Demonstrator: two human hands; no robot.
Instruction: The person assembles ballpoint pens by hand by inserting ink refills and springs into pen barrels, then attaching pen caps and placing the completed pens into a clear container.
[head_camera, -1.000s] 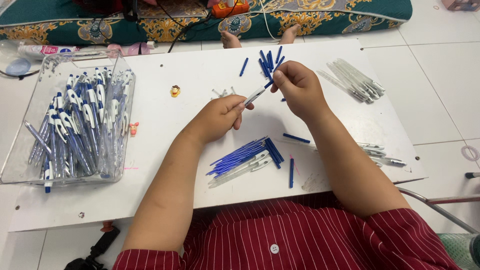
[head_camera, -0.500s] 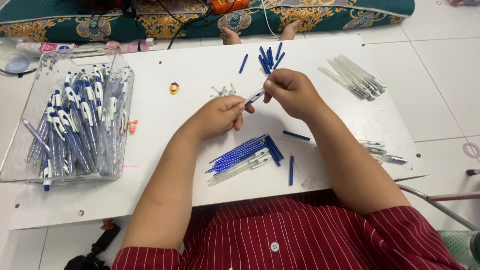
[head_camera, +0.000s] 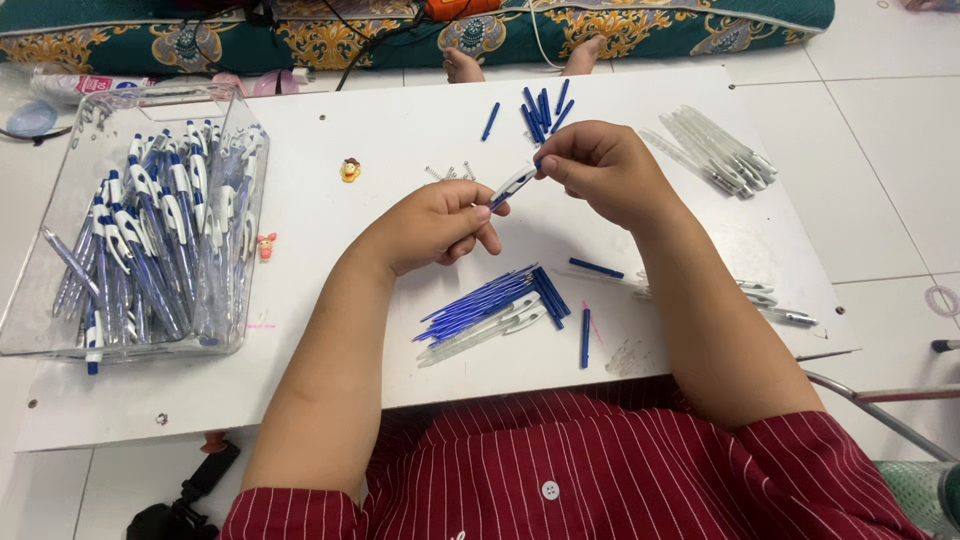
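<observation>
Both hands have drawn closer since a second ago. Left hand (head_camera: 440, 225) grips a pen (head_camera: 512, 186), white-and-blue plastic, slim and smooth, tilted above the white bench (head_camera: 330, 240). Right hand (head_camera: 600, 170) pinches its upper tip. Thin blue refills (head_camera: 485, 300) lie just below; clear bin (head_camera: 60, 330) sits far left.
</observation>
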